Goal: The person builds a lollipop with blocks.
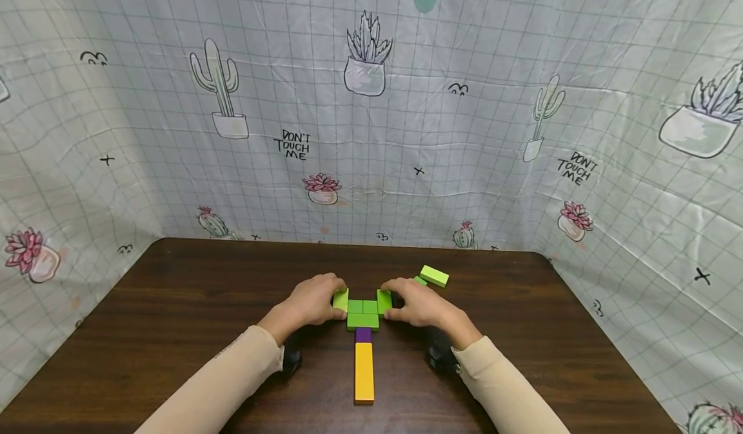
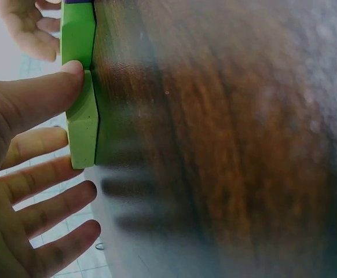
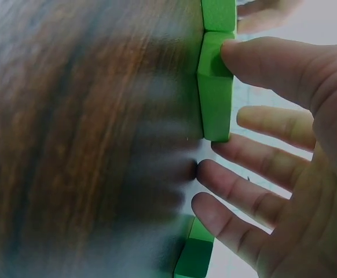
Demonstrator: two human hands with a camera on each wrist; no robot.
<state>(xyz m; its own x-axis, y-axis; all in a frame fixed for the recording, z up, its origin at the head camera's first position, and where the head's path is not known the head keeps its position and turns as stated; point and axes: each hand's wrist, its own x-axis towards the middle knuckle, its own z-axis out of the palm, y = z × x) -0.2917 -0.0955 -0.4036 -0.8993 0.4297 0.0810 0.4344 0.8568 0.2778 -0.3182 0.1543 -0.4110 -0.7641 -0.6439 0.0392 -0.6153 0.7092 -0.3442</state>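
My left hand (image 1: 313, 300) pinches a light green block (image 1: 340, 300) between thumb and fingers, at the left side of a flat block figure. On the opposite side, my right hand (image 1: 420, 302) pinches a green block (image 1: 384, 302). Between them lie two small green blocks (image 1: 355, 306) and, nearer me, a wider green block (image 1: 362, 322). A purple block (image 1: 363, 335) and a long yellow block (image 1: 364, 373) run on toward me in line. In the left wrist view, the light green block (image 2: 84, 130) lies end to end against another green block (image 2: 77, 35).
Behind my right hand, a loose light green block (image 1: 435, 276) lies beside a partly hidden green block (image 1: 420, 280). The dark wooden table (image 1: 220, 286) ends at a patterned curtain (image 1: 371, 137) at the back and sides.
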